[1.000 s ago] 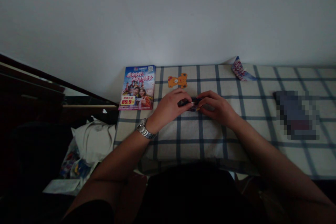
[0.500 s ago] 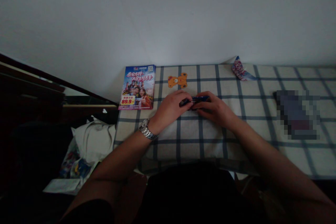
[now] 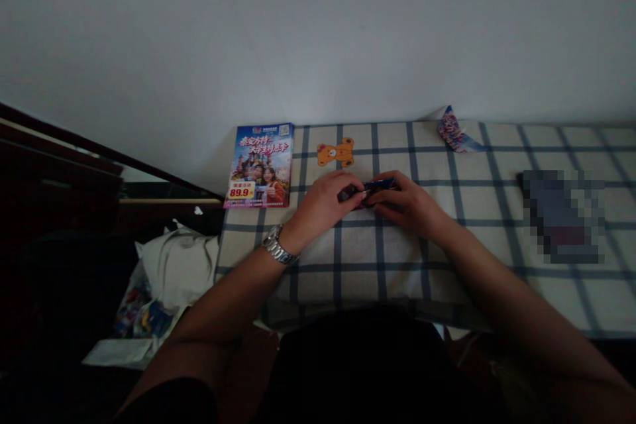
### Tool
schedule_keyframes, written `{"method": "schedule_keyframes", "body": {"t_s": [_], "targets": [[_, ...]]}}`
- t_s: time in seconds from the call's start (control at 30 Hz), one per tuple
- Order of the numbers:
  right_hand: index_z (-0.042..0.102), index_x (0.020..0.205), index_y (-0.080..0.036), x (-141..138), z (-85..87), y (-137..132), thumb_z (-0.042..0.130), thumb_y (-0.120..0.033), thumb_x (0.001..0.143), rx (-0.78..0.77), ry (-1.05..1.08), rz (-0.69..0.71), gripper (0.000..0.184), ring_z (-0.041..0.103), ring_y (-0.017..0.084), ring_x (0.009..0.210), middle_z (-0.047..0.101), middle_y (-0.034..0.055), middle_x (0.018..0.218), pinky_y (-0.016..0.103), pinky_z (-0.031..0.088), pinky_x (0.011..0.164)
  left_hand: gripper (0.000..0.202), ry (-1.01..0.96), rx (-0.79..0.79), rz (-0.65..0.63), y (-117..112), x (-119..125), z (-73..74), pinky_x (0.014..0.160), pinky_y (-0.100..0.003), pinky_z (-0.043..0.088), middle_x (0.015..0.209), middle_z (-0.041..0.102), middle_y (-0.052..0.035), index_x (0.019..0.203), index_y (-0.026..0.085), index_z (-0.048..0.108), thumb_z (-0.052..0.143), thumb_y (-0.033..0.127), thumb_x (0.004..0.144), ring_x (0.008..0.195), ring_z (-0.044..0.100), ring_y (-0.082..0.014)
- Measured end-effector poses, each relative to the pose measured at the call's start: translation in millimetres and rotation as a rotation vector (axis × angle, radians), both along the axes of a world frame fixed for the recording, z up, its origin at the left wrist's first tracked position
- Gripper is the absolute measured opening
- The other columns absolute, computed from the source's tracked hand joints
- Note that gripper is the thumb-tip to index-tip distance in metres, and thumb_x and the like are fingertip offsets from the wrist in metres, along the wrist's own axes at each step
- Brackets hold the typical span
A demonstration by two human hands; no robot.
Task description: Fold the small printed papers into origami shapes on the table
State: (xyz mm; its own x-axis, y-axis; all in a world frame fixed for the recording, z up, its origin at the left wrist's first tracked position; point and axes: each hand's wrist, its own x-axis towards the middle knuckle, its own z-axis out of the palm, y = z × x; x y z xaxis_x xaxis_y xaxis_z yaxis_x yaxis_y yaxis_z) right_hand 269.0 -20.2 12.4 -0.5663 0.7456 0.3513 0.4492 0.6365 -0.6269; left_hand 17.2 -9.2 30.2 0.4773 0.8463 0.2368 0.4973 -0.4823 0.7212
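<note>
Both my hands meet over the checked tablecloth (image 3: 397, 258) and pinch a small folded piece of blue printed paper (image 3: 376, 185). My left hand (image 3: 322, 202), with a metal watch (image 3: 276, 245) on the wrist, grips its left end with curled fingers. My right hand (image 3: 405, 202) holds its right end, fingers closed on it. Most of the paper is hidden under my fingers.
A colourful leaflet (image 3: 259, 165) lies at the table's back left corner, an orange bear cut-out (image 3: 336, 153) beside it. A folded scrap of printed paper (image 3: 453, 130) lies by the wall. A blurred-out dark object (image 3: 564, 215) lies at right. Bags and papers (image 3: 159, 285) fill the floor at left.
The folded paper has gone from lying low between my fingers to a flatter blue strip held slightly higher. My hands have shifted only a little.
</note>
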Motion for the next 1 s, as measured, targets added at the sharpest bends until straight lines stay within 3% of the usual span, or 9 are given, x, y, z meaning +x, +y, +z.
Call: {"method": "schedule_keyframes", "body": {"t_s": [0.2, 0.37, 0.5, 0.67, 0.8, 0.93, 1.0], "targets": [[0.074, 0.12, -0.03, 5, -1.5, 3, 0.067, -0.021, 0.101, -0.022, 0.048, -0.031, 0.023, 0.072, 0.026, 0.117, 0.057, 0.0093, 0.14, 0.047, 0.063, 0.104, 0.012, -0.04, -0.006, 0.03, 1, -2, -2.2, 0.085, -0.031, 0.057, 0.104, 0.073, -0.0028, 0.108, 0.022, 0.073, 0.065, 0.017, 0.101, 0.096, 0.071, -0.0165], [0.076, 0.115, -0.031, 5, -4.3, 3, 0.07, -0.024, 0.099, 0.046, -0.009, -0.097, 0.018, 0.071, 0.024, 0.108, 0.055, 0.0084, 0.13, 0.046, 0.065, 0.097, 0.014, -0.081, -0.051, 0.07, -1, 1, -3.5, 0.083, -0.029, 0.061, 0.103, 0.075, -0.0012, 0.112, 0.023, 0.067, 0.067, 0.017, 0.099, 0.091, 0.074, -0.0154], [0.076, 0.116, -0.032, 5, -4.8, 3, 0.07, -0.024, 0.099, 0.094, -0.067, -0.115, 0.019, 0.069, 0.025, 0.108, 0.053, 0.0089, 0.135, 0.047, 0.065, 0.097, 0.024, -0.109, -0.043, 0.117, -2, 4, -5.4, 0.083, -0.028, 0.061, 0.102, 0.076, -0.0007, 0.118, 0.023, 0.063, 0.07, 0.015, 0.096, 0.092, 0.075, -0.0152], [0.077, 0.116, -0.032, 2, 0.5, -2, 0.072, -0.03, 0.099, 0.164, -0.187, -0.202, 0.017, 0.066, 0.024, 0.097, 0.056, 0.0088, 0.12, 0.042, 0.064, 0.082, 0.02, -0.086, -0.054, 0.097, -2, 5, -7.1, 0.079, -0.029, 0.06, 0.093, 0.076, 0.0007, 0.115, 0.022, 0.065, 0.07, 0.015, 0.096, 0.085, 0.074, -0.0147], [0.076, 0.117, -0.029, -1, 7.4, -5, 0.07, -0.027, 0.1, 0.22, -0.233, -0.221, 0.018, 0.066, 0.027, 0.105, 0.054, 0.013, 0.14, 0.046, 0.063, 0.088, 0.018, -0.063, -0.056, 0.101, -2, 5, -4.1, 0.079, -0.03, 0.059, 0.093, 0.076, 0.0002, 0.107, 0.021, 0.068, 0.069, 0.01, 0.093, 0.086, 0.074, -0.0153], [0.075, 0.124, -0.031, -1, 8.0, -5, 0.068, -0.027, 0.102, 0.226, -0.302, -0.199, 0.023, 0.066, 0.027, 0.093, 0.066, 0.0102, 0.11, 0.043, 0.06, 0.08, 0.016, -0.064, -0.053, 0.123, -2, 5, 0.1, 0.079, -0.03, 0.058, 0.092, 0.074, 0.0, 0.105, 0.02, 0.068, 0.068, 0.01, 0.093, 0.085, 0.073, -0.0156], [0.073, 0.128, -0.031, -1, 6.1, -5, 0.063, -0.026, 0.105, 0.196, -0.32, -0.122, 0.025, 0.068, 0.026, 0.093, 0.07, 0.0086, 0.108, 0.04, 0.06, 0.079, 0.014, -0.053, -0.042, 0.132, -2, 6, 0.7, 0.079, -0.03, 0.057, 0.092, 0.074, -0.0002, 0.104, 0.02, 0.068, 0.067, 0.01, 0.094, 0.085, 0.072, -0.0157]]}}
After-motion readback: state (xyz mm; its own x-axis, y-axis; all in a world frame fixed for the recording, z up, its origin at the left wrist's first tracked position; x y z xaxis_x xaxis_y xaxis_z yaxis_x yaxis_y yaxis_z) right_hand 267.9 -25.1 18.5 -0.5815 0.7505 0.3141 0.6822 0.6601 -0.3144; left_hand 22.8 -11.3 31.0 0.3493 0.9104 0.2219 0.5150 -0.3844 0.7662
